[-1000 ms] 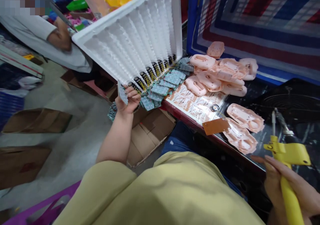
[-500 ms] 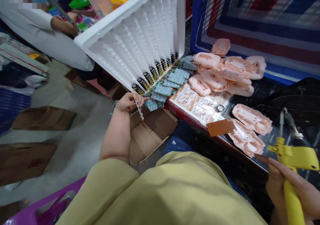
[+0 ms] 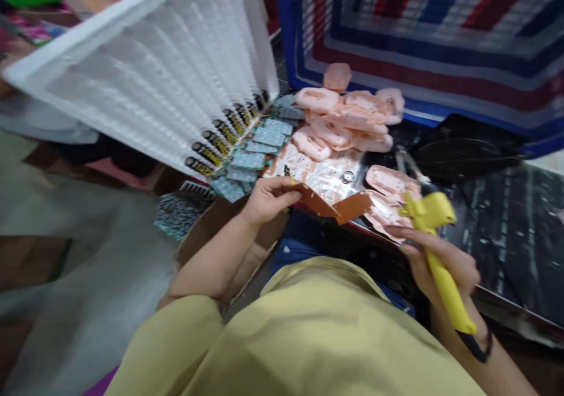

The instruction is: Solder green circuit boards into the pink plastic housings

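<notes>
My left hand (image 3: pixel 267 199) is closed at the table's front edge, pinching a small board (image 3: pixel 315 201) whose brown side faces up, with a bit of yellow wire at my fingertips. A second brown board (image 3: pixel 358 204) lies just to its right, touching it. My right hand (image 3: pixel 440 264) is wrapped round the handle of a yellow soldering gun (image 3: pixel 434 237). The gun's metal tip (image 3: pixel 408 167) points away over a pink plastic shell (image 3: pixel 388 181). The picture is blurred by motion.
A white foam tray (image 3: pixel 154 73) leans at the left, with black cylinders (image 3: pixel 220 134) along its lower edge. Teal circuit boards (image 3: pixel 253 158) are heaped below it. More pink shells (image 3: pixel 343 117), a black fan (image 3: pixel 467 155), a striped mat (image 3: pixel 418 26) and a cardboard box (image 3: pixel 202 231) are nearby.
My left hand moved right from the foam tray's edge to the table's front with a small board. My right hand brought the yellow gun up and left towards it. The view swung.
</notes>
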`<state>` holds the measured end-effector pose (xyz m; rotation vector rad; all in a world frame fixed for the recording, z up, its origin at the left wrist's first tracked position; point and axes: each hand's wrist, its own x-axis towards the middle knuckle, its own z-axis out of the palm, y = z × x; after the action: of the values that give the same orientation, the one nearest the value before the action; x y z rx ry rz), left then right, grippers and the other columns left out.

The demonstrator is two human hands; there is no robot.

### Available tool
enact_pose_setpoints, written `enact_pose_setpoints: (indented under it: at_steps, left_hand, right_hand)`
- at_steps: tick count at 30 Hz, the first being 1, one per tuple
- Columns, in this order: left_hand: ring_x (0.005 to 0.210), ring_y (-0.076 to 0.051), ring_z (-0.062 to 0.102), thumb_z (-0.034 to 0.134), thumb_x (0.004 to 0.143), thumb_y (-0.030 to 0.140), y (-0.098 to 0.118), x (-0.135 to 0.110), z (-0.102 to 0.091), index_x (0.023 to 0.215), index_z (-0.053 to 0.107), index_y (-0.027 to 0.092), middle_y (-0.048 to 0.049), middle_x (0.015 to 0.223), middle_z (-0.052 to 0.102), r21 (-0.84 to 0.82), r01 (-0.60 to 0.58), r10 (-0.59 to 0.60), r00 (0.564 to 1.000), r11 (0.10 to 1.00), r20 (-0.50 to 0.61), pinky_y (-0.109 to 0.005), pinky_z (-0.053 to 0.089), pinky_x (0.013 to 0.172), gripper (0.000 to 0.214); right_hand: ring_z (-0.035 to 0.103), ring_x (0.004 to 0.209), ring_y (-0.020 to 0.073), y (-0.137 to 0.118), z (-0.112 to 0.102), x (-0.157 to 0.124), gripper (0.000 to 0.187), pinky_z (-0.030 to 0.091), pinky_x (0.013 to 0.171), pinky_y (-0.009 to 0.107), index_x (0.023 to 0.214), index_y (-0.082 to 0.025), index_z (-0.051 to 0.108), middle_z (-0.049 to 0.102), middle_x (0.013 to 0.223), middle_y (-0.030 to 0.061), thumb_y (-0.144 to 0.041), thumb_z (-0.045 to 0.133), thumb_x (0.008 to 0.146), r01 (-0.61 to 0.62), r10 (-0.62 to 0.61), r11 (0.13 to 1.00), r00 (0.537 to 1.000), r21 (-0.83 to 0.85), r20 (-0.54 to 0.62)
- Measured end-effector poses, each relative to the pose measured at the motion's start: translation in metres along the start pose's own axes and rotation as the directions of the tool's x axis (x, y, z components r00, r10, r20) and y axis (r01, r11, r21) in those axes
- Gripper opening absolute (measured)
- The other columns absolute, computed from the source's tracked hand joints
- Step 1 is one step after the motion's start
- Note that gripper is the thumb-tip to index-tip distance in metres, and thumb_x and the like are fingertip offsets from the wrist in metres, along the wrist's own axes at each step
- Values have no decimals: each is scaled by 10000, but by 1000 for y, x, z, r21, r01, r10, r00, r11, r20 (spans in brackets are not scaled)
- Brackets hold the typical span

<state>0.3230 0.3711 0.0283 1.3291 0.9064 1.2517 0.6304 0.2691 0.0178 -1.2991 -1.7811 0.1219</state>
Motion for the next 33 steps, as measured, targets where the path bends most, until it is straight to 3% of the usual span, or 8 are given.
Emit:
enact_pose_setpoints:
  at_steps: [3, 6, 15, 21, 24, 27, 30, 33]
  left_hand:
    - [741, -181, 733, 841, 714, 492, -15, 4, 52, 800, 808, 228, -58, 811, 777, -71, -107, 110, 993, 992, 31, -290, 620, 725, 280]
    - [847, -208, 757, 797, 791, 426, -21, 4, 80, 884, 817, 268, -56, 908, 789, -148, -189, 205, 974, 971, 99, -327, 639, 811, 184]
    - [1050, -187, 725, 671, 879, 100, -15, -1, 105, 1212, 722, 364, -46, 1195, 732, -238, -461, 519, 759, 855, 394, -296, 601, 938, 428]
    - [1075, -241, 716, 650, 918, 276, -21, -11, 85, 1350, 643, 271, -112, 1227, 710, 14, -149, 109, 780, 989, 617, -306, 596, 914, 431]
    - [785, -212, 762, 582, 954, 383, -35, -16, 80, 1137, 759, 165, -113, 929, 783, 173, 82, -189, 563, 981, 805, -243, 598, 669, 335]
    - [848, -209, 742, 621, 928, 331, -65, -23, 96, 917, 784, 155, -85, 883, 779, 547, 9, -518, 332, 837, 788, -265, 569, 795, 240]
    - [1029, -225, 690, 645, 923, 275, -97, -31, 124, 962, 743, 145, -102, 1059, 742, 750, -52, -674, 402, 659, 620, -358, 529, 961, 168]
    - [1061, -220, 651, 633, 945, 358, -113, -34, 143, 1153, 655, 143, -98, 1174, 665, 762, -12, -663, 485, 647, 571, -426, 552, 936, 299]
  right_hand:
    - [734, 823, 206, -21, 4, 23, 402, 633, 779, 283, 1131, -237, 632, 743, 1004, 57, -425, 791, 813, 193, -193, 973, 981, 124, -8]
    - [717, 746, 160, -21, 0, 32, 369, 627, 704, 262, 1135, -235, 611, 738, 962, 26, -203, 794, 816, 128, -112, 984, 985, 124, -131]
    - [734, 879, 177, -7, -12, 16, 500, 639, 703, 237, 1231, -270, 587, 734, 1062, 14, -75, 760, 805, 116, -51, 943, 977, 313, -208]
    - [733, 912, 195, 1, -42, 13, 561, 643, 788, 296, 1285, -243, 556, 733, 1088, 57, -27, 738, 800, 255, -230, 962, 950, 94, -212]
    - [730, 933, 202, 3, -61, 9, 596, 640, 811, 314, 1323, -246, 535, 723, 1121, 67, -21, 726, 805, 279, -278, 960, 946, -16, -165]
    - [731, 928, 203, 3, -70, 4, 632, 645, 796, 305, 1336, -259, 538, 723, 1127, 38, -18, 741, 788, 280, -288, 957, 929, -71, -230]
    - [734, 898, 202, 4, -73, -3, 710, 648, 811, 304, 1346, -274, 553, 721, 1132, 13, 10, 777, 735, 281, -302, 953, 889, -112, -343]
    - [733, 908, 207, 7, -79, -10, 720, 650, 829, 323, 1358, -244, 558, 719, 1136, 30, 2, 795, 724, 314, -346, 938, 836, -147, -425]
